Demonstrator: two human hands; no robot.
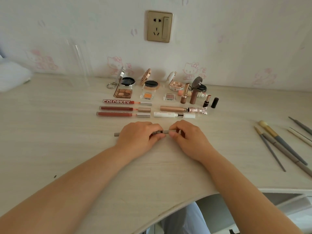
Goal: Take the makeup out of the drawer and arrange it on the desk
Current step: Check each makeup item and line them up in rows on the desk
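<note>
Both my hands hold a thin grey makeup pencil [116, 134] lying crosswise just above the pale desk [59, 129]. My left hand [138, 136] grips its body; the pencil's left end sticks out past the hand. My right hand [187, 137] pinches the pencil's grey cap end [165, 131], and a dark joint shows between the hands. Behind them the makeup lies in rows: three red lip glosses [118, 108] with caps drawn off, two mascaras [175, 112], small eyeshadow pans [146, 95], open compacts [150, 83] and upright lipsticks [184, 93].
Several makeup brushes [283, 146] lie at the right edge of the desk. A clear acrylic stand [79, 63] is at the back left by the wall. An open drawer [287, 200] shows under the desk's curved front edge at right. A wall socket [159, 26] is above.
</note>
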